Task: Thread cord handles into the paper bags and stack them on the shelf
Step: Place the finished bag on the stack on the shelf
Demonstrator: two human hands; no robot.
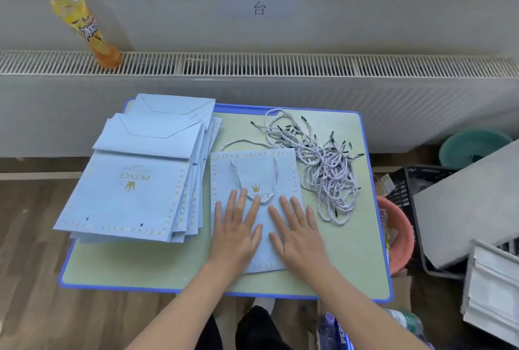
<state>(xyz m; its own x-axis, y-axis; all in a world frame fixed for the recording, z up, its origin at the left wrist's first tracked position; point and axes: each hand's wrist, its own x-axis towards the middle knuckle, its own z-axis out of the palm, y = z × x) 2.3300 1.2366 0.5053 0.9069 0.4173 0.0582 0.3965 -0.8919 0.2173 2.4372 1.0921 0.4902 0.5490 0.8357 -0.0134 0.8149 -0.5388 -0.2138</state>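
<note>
Big stack of unthreaded bags (132,181) on table's (140,265) left: most work left. Cord pile (323,164) far right, plenty. One threaded bag (254,178) in the middle, my left hand (236,230) & right hand (297,233) pressing it flat, fingers straight. Shelving not yet done.

Both hands lie flat, side by side, on a paper bag (254,181) that rests on the bench (140,268): the left hand (235,233) on its left half, the right hand (299,233) on its right half. A cord handle (276,174) lies on the bag just beyond the fingertips. To the left of the left hand sits a stack of bags (134,181). Beyond and to the right of the right hand lies a heap of cords (323,161). Far beyond the left hand a bottle (81,24) stands on the radiator (280,64).
</note>
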